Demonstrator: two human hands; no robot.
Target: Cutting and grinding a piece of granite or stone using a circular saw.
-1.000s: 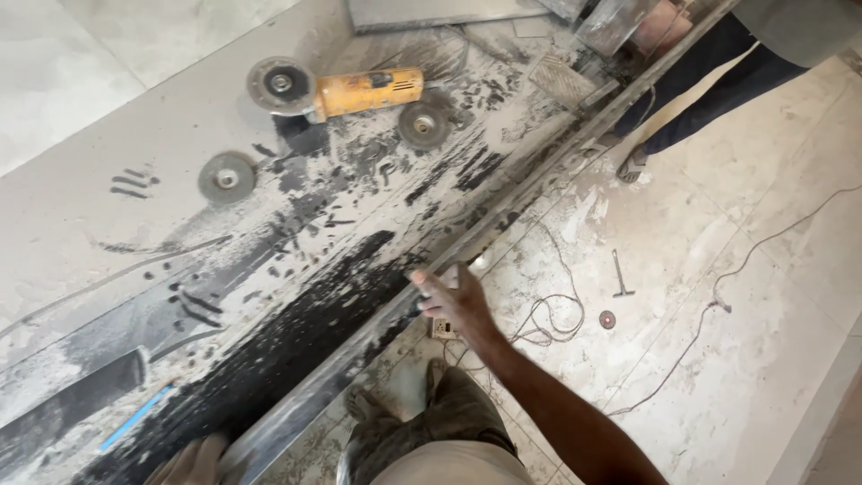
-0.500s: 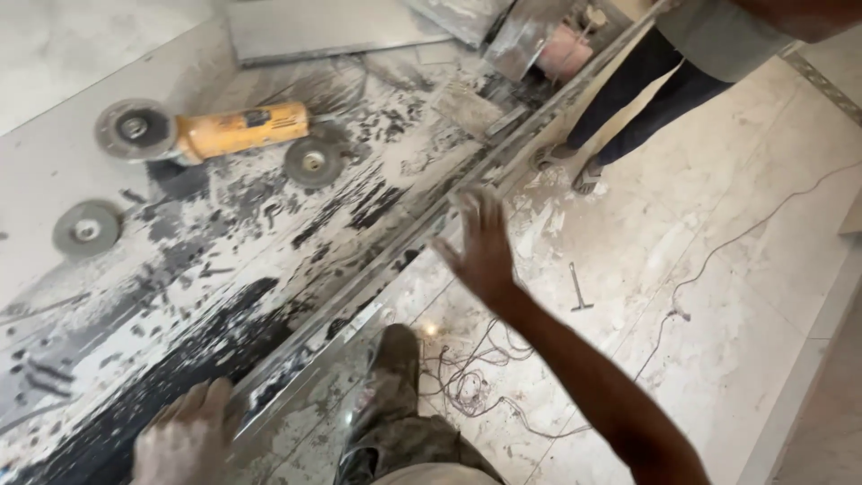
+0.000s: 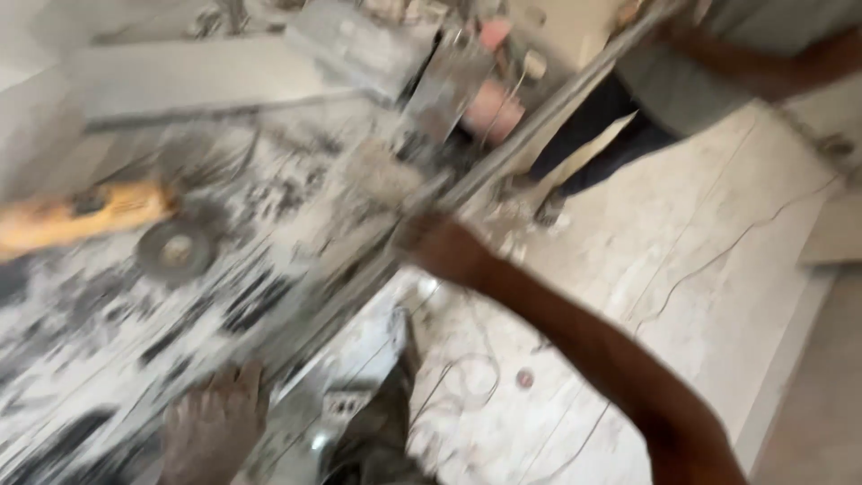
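Gripping the long metal rail (image 3: 503, 162), the right hand (image 3: 444, 247) is closing around it. The left hand (image 3: 215, 418) is lying flat, fingers spread, on the dusty slab (image 3: 117, 323).

A yellow angle grinder (image 3: 76, 218), a loose cutting disc (image 3: 177, 251) and a thin floor cable (image 3: 718, 256).

A stone-cutting worksite: dusty slab (image 3: 269, 269), yellow angle grinder (image 3: 76, 218), cutting discs (image 3: 176, 252).

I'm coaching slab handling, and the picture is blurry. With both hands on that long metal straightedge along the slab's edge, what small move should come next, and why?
Probably pause and settle the grip. The right hand is on the long metal straightedge, the left hand lower at the slab edge, and another person holds its far end.
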